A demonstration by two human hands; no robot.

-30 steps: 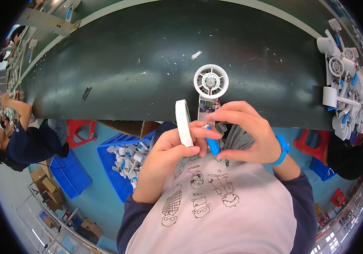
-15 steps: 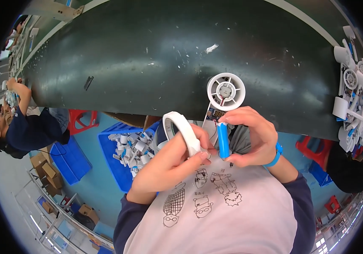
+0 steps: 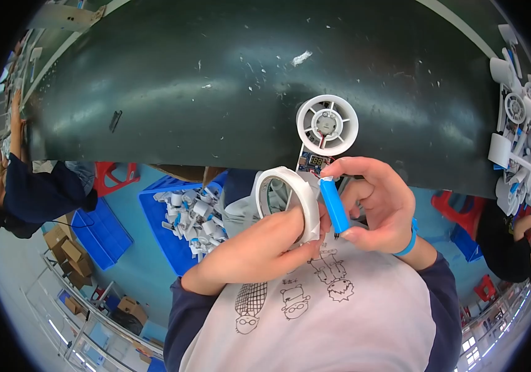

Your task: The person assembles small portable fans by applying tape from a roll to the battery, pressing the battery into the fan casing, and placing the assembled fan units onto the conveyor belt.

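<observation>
My left hand (image 3: pixel 254 247) is closed on a roll of white tape (image 3: pixel 307 201), with its fingers partly hidden behind the ring. My right hand (image 3: pixel 394 201) pinches a blue cylindrical battery (image 3: pixel 334 206) by its two ends, between thumb and forefinger. The battery leans slightly, right beside the tape roll; whether a strip of tape touches it I cannot tell. Just beyond my hands, a white round fan housing (image 3: pixel 328 124) lies at the table's near edge. A small circuit board (image 3: pixel 312 161) shows in the white piece joined to it, the rest being hidden by my hands.
A blue crate (image 3: pixel 152 214) full of white parts stands at lower left. White fan units (image 3: pixel 516 146) are heaped on the dark table (image 3: pixel 216 118) at far right. A black piece (image 3: pixel 115 121) and a white scrap (image 3: pixel 301 58) lie on it. People sit at both sides.
My left hand has moved right with the tape roll, up close to the battery. The battery has tilted a little in my right hand. The whole view has shifted slightly.
</observation>
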